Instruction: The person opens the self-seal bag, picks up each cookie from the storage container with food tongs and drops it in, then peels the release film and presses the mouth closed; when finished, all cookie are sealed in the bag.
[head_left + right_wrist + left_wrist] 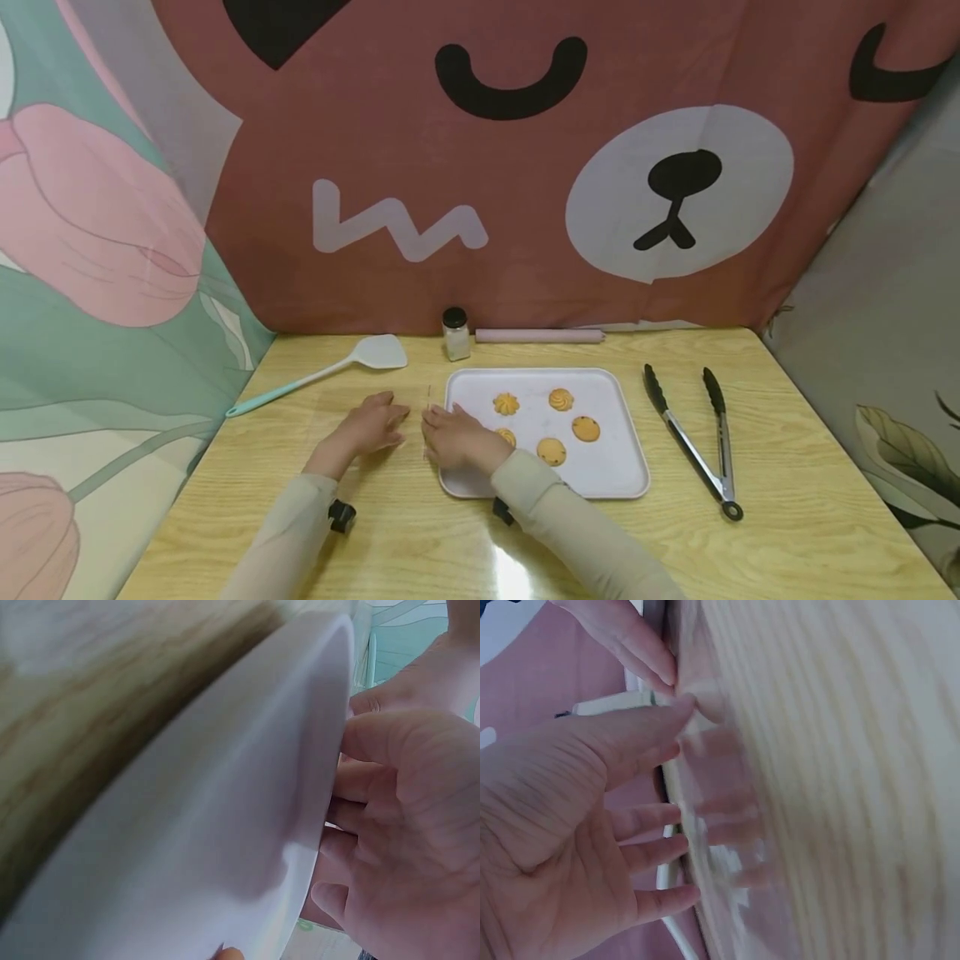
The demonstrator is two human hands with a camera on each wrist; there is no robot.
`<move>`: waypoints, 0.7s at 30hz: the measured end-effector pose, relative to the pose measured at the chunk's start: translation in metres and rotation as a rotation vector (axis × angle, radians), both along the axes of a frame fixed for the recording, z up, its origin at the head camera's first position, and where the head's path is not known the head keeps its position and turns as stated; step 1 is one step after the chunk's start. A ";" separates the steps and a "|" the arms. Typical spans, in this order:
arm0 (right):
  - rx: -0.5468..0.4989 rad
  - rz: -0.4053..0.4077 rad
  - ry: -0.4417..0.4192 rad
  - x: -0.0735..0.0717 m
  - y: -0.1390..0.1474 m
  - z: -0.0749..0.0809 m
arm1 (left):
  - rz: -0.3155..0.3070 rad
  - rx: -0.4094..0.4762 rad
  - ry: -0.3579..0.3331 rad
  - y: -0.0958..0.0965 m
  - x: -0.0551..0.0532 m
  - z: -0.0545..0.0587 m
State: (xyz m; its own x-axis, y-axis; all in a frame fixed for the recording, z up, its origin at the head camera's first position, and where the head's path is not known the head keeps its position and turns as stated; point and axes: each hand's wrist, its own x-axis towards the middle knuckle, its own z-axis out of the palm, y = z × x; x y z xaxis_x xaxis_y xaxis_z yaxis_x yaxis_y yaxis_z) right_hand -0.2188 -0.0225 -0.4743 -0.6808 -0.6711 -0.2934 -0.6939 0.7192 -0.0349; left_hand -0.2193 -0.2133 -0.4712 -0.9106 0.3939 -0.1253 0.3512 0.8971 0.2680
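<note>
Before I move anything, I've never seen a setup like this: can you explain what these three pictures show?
No machine works here: a person does, with a bare left hand and a bare right hand. The wide picture comes from a camera on the person's head, looking forward and down; the two close ones come from cameras on each wrist. On the pale wood-grain table sits a white rectangular tray with at least five golden-brown cookies. Around it are a white-headed spatula with a turquoise handle, a small clear jar with a black lid, a long pale-pink rod and silver tongs with black tips. The left hand is beside the tray, the right at its left edge. Neither plainly holds anything; a faint clear edge shows between them, too indistinct to identify.
</note>
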 end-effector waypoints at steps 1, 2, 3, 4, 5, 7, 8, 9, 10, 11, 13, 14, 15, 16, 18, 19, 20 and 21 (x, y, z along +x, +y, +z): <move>-0.001 -0.005 -0.006 0.000 0.000 0.000 | 0.000 0.010 -0.009 -0.001 -0.002 -0.001; -0.002 -0.009 -0.014 0.000 0.000 0.000 | -0.004 0.020 -0.015 -0.001 -0.003 -0.002; -0.002 -0.012 -0.019 0.000 0.000 0.001 | -0.004 0.031 -0.021 -0.001 -0.005 -0.003; -0.003 -0.014 -0.024 0.000 0.000 0.001 | -0.008 0.046 -0.022 -0.002 -0.006 -0.005; -0.005 -0.016 -0.026 0.001 0.000 0.002 | -0.017 0.060 -0.015 -0.002 -0.007 -0.006; -0.005 -0.018 -0.027 0.001 0.000 0.003 | -0.024 0.094 -0.010 -0.003 -0.008 -0.008; -0.005 -0.018 -0.027 0.002 0.000 0.003 | -0.024 0.112 -0.009 -0.003 -0.009 -0.009; -0.005 -0.019 -0.026 0.002 0.000 0.004 | -0.028 0.121 -0.002 -0.003 -0.009 -0.011; -0.005 -0.019 -0.024 0.002 0.000 0.004 | -0.025 0.134 0.002 -0.003 -0.010 -0.012; -0.005 -0.020 -0.022 0.002 0.000 0.005 | -0.023 0.142 0.009 -0.003 -0.010 -0.013; -0.003 -0.019 -0.019 0.003 0.000 0.006 | -0.016 0.160 0.036 -0.003 -0.011 -0.014; -0.002 -0.017 -0.017 0.004 0.000 0.007 | -0.012 0.163 0.056 -0.002 -0.011 -0.015; 0.000 -0.016 -0.015 0.004 0.000 0.007 | -0.013 0.162 0.081 -0.002 -0.011 -0.016; 0.002 -0.016 -0.012 0.004 -0.001 0.008 | -0.008 0.170 0.102 -0.002 -0.012 -0.016; 0.005 -0.016 -0.008 0.005 -0.001 0.008 | -0.017 0.172 0.158 -0.001 -0.013 -0.018; 0.009 -0.016 -0.007 0.005 -0.001 0.008 | -0.013 0.172 0.181 0.000 -0.013 -0.019; 0.010 -0.017 -0.007 0.005 -0.001 0.008 | -0.010 0.170 0.204 0.000 -0.014 -0.019; 0.009 -0.019 -0.010 0.005 -0.001 0.008 | -0.009 0.170 0.224 0.000 -0.014 -0.020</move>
State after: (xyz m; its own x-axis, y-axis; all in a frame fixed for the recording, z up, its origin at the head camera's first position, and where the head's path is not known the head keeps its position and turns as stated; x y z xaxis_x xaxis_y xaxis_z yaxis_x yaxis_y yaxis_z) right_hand -0.2143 -0.0233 -0.4666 -0.6900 -0.6557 -0.3064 -0.6801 0.7322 -0.0353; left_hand -0.2335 -0.2135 -0.4915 -0.9043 0.4006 0.1477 0.4269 0.8422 0.3293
